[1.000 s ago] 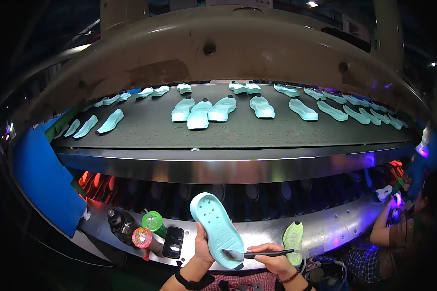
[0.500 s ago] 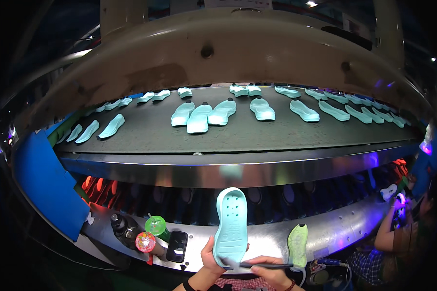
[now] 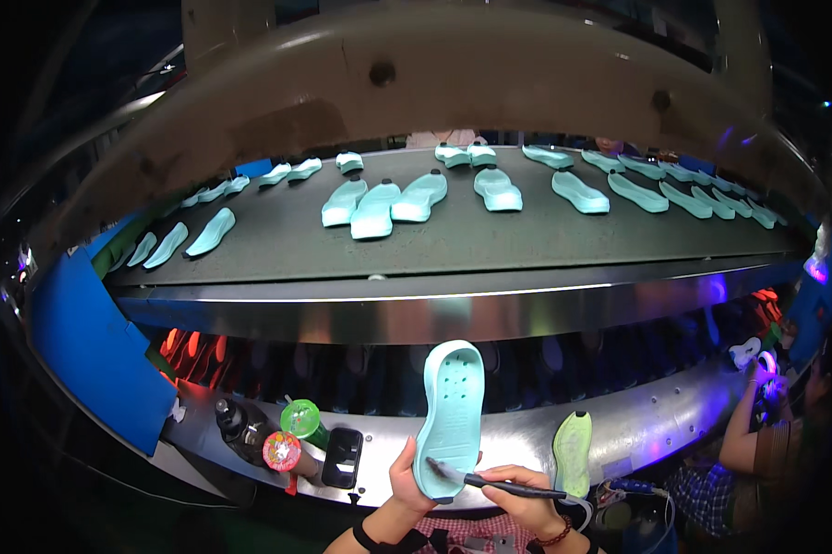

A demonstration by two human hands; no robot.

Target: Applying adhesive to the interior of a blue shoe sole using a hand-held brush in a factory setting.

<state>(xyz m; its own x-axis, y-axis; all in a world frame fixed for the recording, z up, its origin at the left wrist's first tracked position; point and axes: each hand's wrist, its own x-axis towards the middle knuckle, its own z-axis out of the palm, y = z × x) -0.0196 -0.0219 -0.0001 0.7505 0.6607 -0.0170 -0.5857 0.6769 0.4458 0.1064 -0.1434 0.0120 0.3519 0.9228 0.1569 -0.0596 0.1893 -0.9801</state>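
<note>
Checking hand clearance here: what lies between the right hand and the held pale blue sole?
A black-handled brush, gripped by the right hand, its bristles apparently touching the pale blue sole; the head view shows this.

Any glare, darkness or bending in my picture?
Head view: bright glare on the long curved silver metal ledge; broad brown metal hood arching, likely fisheye distortion; corners nearly black; right side purple-tinted; pale turquoise shoe sole fairly sharp.

Pale-blue sole (image 3: pixel 454 420) straightened, brush (image 3: pixel 450 473) farther in
The sole's far end no longer slants left; the brush tip has moved from the near rim inward.
</note>
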